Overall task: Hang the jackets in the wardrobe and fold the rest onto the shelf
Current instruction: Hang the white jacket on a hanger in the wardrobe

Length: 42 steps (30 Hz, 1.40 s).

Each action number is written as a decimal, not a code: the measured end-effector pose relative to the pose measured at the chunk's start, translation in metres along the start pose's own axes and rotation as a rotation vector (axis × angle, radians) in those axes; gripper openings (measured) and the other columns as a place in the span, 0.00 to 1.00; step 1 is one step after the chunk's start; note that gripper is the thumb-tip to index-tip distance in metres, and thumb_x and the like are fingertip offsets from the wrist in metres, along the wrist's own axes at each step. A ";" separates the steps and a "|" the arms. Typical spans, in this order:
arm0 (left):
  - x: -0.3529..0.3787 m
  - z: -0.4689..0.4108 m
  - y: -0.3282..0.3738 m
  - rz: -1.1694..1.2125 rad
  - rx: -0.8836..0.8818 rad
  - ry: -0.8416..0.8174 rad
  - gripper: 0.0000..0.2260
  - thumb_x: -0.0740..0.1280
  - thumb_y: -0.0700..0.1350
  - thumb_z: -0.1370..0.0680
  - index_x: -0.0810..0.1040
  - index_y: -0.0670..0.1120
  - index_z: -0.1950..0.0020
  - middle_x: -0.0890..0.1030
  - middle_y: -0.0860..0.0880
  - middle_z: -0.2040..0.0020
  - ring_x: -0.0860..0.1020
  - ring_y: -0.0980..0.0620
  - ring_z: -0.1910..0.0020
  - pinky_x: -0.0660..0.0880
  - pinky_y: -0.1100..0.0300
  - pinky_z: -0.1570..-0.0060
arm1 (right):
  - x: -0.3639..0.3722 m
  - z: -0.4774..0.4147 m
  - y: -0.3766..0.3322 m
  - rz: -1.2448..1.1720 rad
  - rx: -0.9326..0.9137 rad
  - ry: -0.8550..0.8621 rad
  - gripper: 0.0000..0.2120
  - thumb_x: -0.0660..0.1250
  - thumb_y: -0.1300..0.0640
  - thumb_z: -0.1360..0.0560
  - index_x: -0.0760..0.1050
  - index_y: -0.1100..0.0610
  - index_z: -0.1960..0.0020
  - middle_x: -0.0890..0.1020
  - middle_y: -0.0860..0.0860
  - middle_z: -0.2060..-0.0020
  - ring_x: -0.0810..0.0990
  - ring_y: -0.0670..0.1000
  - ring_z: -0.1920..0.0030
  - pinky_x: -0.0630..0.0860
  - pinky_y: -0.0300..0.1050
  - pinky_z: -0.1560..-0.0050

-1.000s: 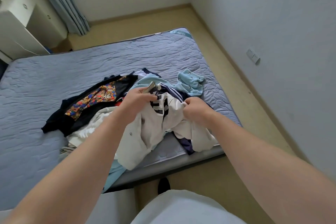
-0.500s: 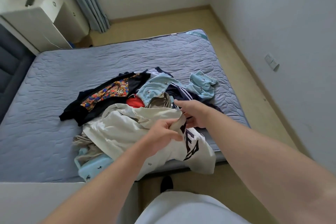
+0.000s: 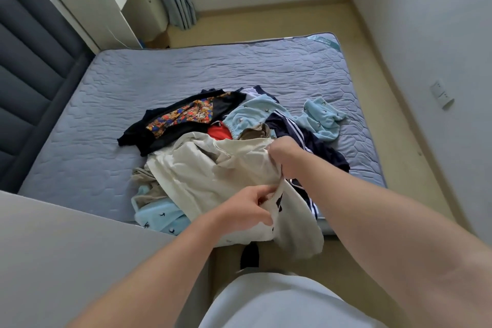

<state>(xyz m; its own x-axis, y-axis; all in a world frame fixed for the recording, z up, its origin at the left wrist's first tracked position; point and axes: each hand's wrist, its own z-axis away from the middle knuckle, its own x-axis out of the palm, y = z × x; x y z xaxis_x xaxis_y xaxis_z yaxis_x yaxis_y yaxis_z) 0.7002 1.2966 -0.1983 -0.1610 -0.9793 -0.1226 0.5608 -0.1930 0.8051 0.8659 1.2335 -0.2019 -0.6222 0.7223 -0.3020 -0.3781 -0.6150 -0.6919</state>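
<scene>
I have pulled the cream garment (image 3: 202, 176) open over the clothes pile (image 3: 186, 117).
My left hand (image 3: 245, 210) pinches its edge and my right hand (image 3: 286, 157) grips higher up; I can lift it next.

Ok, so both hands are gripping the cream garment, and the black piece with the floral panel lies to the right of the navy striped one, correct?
Not quite. The left hand and right hand do grip the cream garment, but the black piece with the floral panel lies to the left of the navy striped one, not the right. The head view shows it.
</scene>
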 end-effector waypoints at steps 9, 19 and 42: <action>-0.074 -0.017 0.029 0.049 0.014 0.925 0.13 0.68 0.34 0.29 0.78 0.48 0.48 0.80 0.46 0.48 0.81 0.44 0.50 0.82 0.46 0.52 | -0.058 0.101 -0.090 -0.229 -0.393 -0.208 0.05 0.77 0.57 0.33 0.81 0.53 0.63 0.80 0.53 0.65 0.79 0.53 0.66 0.76 0.45 0.64; -0.078 -0.053 0.109 -0.306 0.507 0.539 0.21 0.63 0.41 0.40 0.83 0.48 0.49 0.83 0.48 0.53 0.79 0.50 0.53 0.76 0.56 0.54 | -0.134 0.188 -0.116 0.207 -0.951 0.242 0.21 0.73 0.63 0.31 0.60 0.53 0.68 0.63 0.46 0.72 0.61 0.48 0.70 0.61 0.44 0.68; 0.101 -0.095 0.313 -0.055 0.801 -0.202 0.08 0.74 0.53 0.31 0.81 0.50 0.60 0.78 0.49 0.66 0.75 0.51 0.67 0.73 0.53 0.66 | -0.256 0.292 0.048 -0.347 -0.371 1.165 0.17 0.64 0.42 0.19 0.71 0.54 0.60 0.74 0.45 0.69 0.75 0.46 0.66 0.71 0.39 0.61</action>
<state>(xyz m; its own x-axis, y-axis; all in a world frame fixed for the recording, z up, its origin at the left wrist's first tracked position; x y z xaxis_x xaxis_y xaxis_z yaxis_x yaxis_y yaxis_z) 0.9363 1.1313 -0.0136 -0.3570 -0.9252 -0.1289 -0.1880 -0.0640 0.9801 0.8068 0.9263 0.0338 0.5106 0.7923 -0.3340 -0.0682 -0.3499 -0.9343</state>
